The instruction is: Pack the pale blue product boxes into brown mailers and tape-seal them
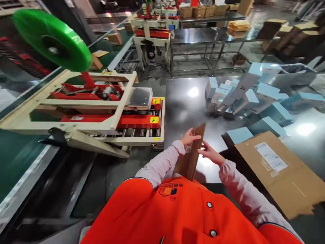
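Observation:
A brown folded cardboard carton [191, 159] stands on edge in front of my torso, seen nearly side-on. My left hand [190, 138] grips its upper left part, with the index finger stretched across the board. At its right edge is my right hand [211, 154], thumb and fingertips pinching the board, the other fingers partly hidden. To the right, a larger flattened cardboard sheet [286, 189] with a white label lies close to my right forearm. A heap of light blue and white small boxes [243, 93] covers the far right of the metal table [185, 98].
On the left stands a carton-taping machine [137, 120] with red rails, rollers and a big green tape roll [52, 40]. A dark green conveyor belt [15, 159] runs along its far side. Farther back are another machine [152, 34], metal benches [195, 35] and stacked cartons [299, 37].

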`<state>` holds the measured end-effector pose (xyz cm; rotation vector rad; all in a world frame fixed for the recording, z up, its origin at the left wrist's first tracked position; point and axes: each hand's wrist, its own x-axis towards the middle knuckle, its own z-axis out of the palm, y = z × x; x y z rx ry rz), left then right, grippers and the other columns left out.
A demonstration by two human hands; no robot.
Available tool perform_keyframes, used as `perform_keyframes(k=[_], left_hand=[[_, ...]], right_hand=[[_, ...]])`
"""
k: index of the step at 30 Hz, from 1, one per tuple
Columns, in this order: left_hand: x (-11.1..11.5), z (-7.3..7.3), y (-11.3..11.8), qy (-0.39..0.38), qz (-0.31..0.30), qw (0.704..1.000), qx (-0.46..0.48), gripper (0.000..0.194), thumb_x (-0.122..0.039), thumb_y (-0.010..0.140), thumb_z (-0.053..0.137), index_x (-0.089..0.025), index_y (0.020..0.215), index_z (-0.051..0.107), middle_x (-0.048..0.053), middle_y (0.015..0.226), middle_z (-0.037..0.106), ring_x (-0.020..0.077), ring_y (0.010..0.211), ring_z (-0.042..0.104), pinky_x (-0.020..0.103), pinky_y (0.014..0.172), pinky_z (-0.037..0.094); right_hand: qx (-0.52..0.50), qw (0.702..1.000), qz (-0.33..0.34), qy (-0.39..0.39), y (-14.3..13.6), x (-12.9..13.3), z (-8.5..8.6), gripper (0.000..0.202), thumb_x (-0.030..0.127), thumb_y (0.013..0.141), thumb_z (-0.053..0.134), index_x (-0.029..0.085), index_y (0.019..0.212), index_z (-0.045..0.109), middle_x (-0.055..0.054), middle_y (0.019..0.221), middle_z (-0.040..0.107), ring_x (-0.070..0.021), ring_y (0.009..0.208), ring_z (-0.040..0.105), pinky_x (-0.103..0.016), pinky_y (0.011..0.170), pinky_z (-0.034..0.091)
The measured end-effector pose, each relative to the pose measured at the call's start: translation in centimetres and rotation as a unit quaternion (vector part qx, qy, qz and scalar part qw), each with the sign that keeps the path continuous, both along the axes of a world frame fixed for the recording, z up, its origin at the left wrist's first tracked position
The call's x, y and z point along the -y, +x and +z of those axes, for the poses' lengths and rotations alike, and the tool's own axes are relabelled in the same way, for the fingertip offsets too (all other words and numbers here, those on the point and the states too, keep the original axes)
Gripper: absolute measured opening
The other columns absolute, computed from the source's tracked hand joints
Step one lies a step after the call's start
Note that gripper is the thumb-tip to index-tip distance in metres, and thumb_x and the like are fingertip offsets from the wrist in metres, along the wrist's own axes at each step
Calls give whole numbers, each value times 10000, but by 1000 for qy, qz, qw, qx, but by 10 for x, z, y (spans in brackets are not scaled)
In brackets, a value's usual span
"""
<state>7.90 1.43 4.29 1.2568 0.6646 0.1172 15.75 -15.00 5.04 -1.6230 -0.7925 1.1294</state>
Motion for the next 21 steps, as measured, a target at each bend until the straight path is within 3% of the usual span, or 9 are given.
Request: perform_keyframes(k=[4, 9, 12, 14, 16, 18, 20, 21], left_hand=[[-11, -7, -21, -34, 23, 999, -36, 1045, -554, 757, 762, -179, 1575, 230, 245, 1502, 435, 335, 1264, 554, 468, 982, 493], [-35, -5, -20, -17, 5, 1000, 3, 1122, -527, 686, 828, -210, 1579, 226, 225, 1591, 310, 329, 1390, 436, 434, 1071, 417], [-60, 5, -29, 23, 23, 999, -4, 1189, -473, 647, 866, -197, 1587, 191, 244, 1585, 305, 327, 1403, 415, 444, 1084, 400], [-78, 13, -42, 64, 37, 997, -38, 1179, -460, 658, 854, -236, 1590, 169, 235, 1588, 300, 351, 1385, 430, 502, 1054, 419], [-94, 19, -52, 150, 44, 986, -57, 1183, -393, 649, 855, -212, 1592, 163, 245, 1576, 311, 372, 1360, 452, 523, 1050, 422], [-100, 26, -54, 287, 23, 956, -55, 1187, -274, 623, 848, -162, 1591, 169, 252, 1564, 323, 386, 1374, 429, 515, 1099, 383], [-93, 34, -45, 430, -27, 900, -66, 1152, -165, 610, 812, -182, 1587, 200, 226, 1590, 283, 419, 1433, 329, 554, 1146, 309], [-85, 38, -37, 488, -57, 868, -75, 1120, -122, 613, 786, -221, 1580, 230, 200, 1613, 250, 441, 1459, 265, 601, 1156, 261]], right_hand=[[-7, 999, -21, 46, -10, -3, -21, 815, 556, 736, 702, 248, 1445, 441, -107, 1254, 626, -125, 742, 580, -216, 538, 439], [23, 999, 18, 26, -26, -52, -16, 822, 553, 731, 695, 283, 1462, 434, -104, 1291, 579, -146, 798, 610, -276, 649, 520], [67, 997, 10, 27, -26, -75, -16, 858, 503, 763, 660, 262, 1525, 346, -131, 1372, 511, -207, 987, 624, -395, 854, 548], [166, 983, -45, 69, -19, -81, -14, 794, 434, 808, 594, 242, 1535, 337, -138, 1429, 463, -257, 1191, 559, -489, 1035, 463], [310, 941, -28, 134, -11, -81, -2, 637, 338, 847, 525, 227, 1471, 454, -130, 1427, 490, -279, 1328, 467, -546, 1151, 325], [433, 874, 137, 173, -9, -79, 19, 453, 245, 857, 494, 229, 1287, 635, -112, 1291, 622, -279, 1299, 510, -560, 1174, 269], [501, 783, 343, 134, -17, -75, 44, 306, 214, 855, 507, 211, 1053, 741, -108, 1022, 734, -276, 1093, 649, -534, 1101, 373], [526, 744, 404, 87, -24, -73, 56, 268, 243, 869, 513, 189, 955, 761, -118, 899, 747, -280, 978, 689, -511, 1020, 446]])
